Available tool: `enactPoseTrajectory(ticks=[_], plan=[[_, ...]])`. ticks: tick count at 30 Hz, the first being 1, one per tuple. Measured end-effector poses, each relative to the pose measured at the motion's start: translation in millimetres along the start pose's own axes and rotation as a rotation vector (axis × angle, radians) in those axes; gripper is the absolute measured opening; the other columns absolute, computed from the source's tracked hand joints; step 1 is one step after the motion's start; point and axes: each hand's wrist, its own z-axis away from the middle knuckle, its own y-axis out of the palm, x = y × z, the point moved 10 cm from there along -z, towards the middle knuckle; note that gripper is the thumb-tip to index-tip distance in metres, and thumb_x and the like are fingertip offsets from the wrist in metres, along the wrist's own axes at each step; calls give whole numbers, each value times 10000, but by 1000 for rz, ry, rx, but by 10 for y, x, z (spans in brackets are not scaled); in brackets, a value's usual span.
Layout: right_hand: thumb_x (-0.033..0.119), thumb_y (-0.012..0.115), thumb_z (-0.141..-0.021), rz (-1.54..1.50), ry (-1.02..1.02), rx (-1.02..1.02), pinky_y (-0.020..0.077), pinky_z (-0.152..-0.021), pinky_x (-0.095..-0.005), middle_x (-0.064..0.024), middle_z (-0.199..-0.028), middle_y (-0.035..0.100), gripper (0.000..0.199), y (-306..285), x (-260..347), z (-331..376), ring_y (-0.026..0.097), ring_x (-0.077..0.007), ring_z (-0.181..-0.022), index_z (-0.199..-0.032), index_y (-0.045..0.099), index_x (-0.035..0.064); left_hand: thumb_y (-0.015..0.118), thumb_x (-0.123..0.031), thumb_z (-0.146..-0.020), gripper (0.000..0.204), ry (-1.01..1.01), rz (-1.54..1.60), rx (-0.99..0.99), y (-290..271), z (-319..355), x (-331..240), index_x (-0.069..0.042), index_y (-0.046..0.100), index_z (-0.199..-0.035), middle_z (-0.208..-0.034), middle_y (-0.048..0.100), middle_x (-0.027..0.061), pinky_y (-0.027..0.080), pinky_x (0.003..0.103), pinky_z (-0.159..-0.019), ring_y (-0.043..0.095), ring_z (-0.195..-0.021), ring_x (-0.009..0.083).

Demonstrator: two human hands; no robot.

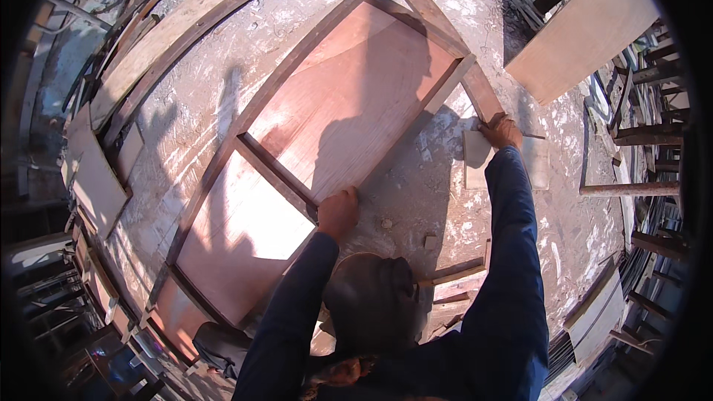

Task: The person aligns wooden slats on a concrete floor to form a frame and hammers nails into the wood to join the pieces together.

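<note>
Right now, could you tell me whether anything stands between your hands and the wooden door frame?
Nothing visible does. The left hand already rests on the edge of the door frame, and the right hand touches the loose plank beside it.

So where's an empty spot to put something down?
Bare dusty floor lies between the framed plywood panel and the right hand. More lies beyond the panel's far end. Near the left hand, wood offcuts crowd the floor.

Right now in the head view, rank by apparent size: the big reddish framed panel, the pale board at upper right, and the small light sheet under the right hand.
1. Reddish framed panel
2. Pale board, though it may lie farther off
3. Small light sheet
</note>
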Motion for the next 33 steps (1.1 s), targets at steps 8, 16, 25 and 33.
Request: enactPoseTrajectory(ticks=[8, 16, 25, 33], plan=[[695, 713, -639, 221, 43, -137, 526, -811, -429, -183, -1086, 606, 871, -500, -893, 205, 648, -355, -981, -1183, 470, 60, 615, -204, -772, 277, 51, 106, 2, -191, 132, -154, -32, 531, -973, -784, 646, 142, 535, 447, -565, 674, -656, 326], [683, 720, -643, 340, 154, 11, 469, -936, -511, -240, -1158, 625, 919, -243, -2165, 736, 601, -409, -1095, -1201, 473, -3, 605, -134, -758, 234, -14, 99, -125, 78, 229, 152, -32, 562, -964, -764, 636, 122, 526, 419, -550, 671, -672, 285], [509, 566, -910, -87, -470, -522, 515, -798, -433, -162, -1063, 619, 519, -250, 198, 1986, 621, -332, -976, -1187, 593, 70, 588, -190, -801, 272, 185, 17, -279, -317, 978, 263, -43, 567, -1029, -858, 588, 102, 518, 412, -592, 654, -711, 265], [297, 697, -867, -496, -1194, -318, 510, -724, -427, -100, -900, 643, 255, 100, 2959, 4204, 639, -300, -849, -1030, 668, 103, 668, -228, -834, 281, -238, -43, -114, -1654, 3968, 2767, -68, 593, -1052, -970, 631, 116, 513, 458, -747, 640, -872, 345]])
